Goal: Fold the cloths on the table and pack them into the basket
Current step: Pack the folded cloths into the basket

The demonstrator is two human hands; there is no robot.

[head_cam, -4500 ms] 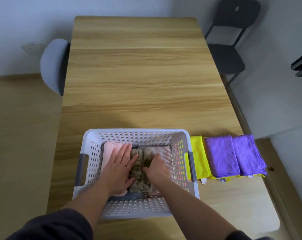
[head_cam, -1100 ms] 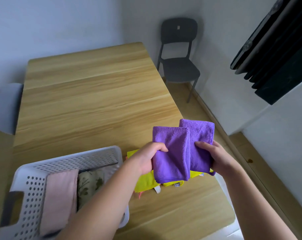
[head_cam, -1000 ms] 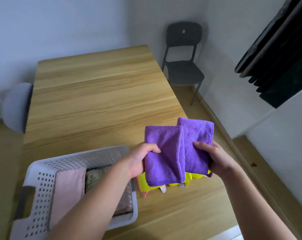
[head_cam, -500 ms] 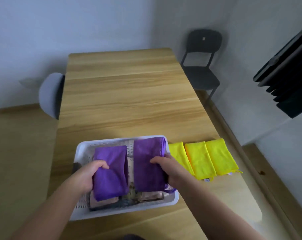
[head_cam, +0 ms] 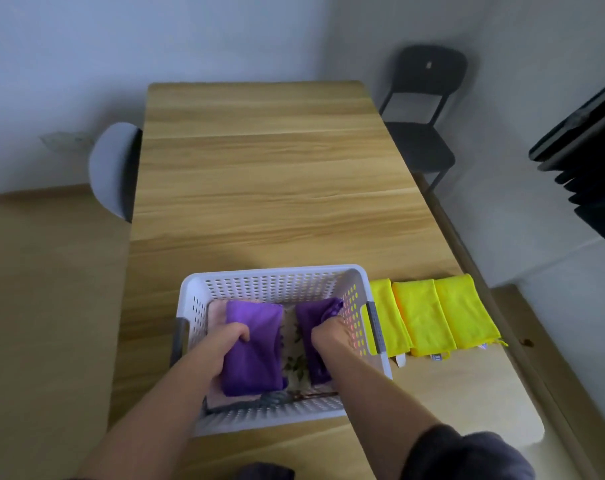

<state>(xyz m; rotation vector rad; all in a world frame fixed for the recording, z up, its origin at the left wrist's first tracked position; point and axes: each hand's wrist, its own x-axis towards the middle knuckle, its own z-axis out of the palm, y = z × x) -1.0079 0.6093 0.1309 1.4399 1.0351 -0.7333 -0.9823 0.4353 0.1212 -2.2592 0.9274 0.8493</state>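
Observation:
A white perforated basket (head_cam: 269, 276) stands near the table's front edge. Inside it, my left hand (head_cam: 221, 348) grips a folded purple cloth (head_cam: 256, 355) on the left side. My right hand (head_cam: 330, 339) grips a second folded purple cloth (head_cam: 311, 317) against the basket's right wall. Both cloths rest on a pink cloth (head_cam: 217, 310) and a floral cloth (head_cam: 294, 362) lower in the basket. Three folded yellow cloths (head_cam: 429, 315) lie side by side on the table just right of the basket.
The wooden table (head_cam: 269, 188) stretches away beyond the basket. A grey chair (head_cam: 112, 168) stands at its left edge and a black chair (head_cam: 422, 109) at its far right corner. The table's right edge runs close past the yellow cloths.
Both hands have lowered the two purple cloths from above the basket rim down into it. Earlier they lifted the cloths off the yellow ones at the right.

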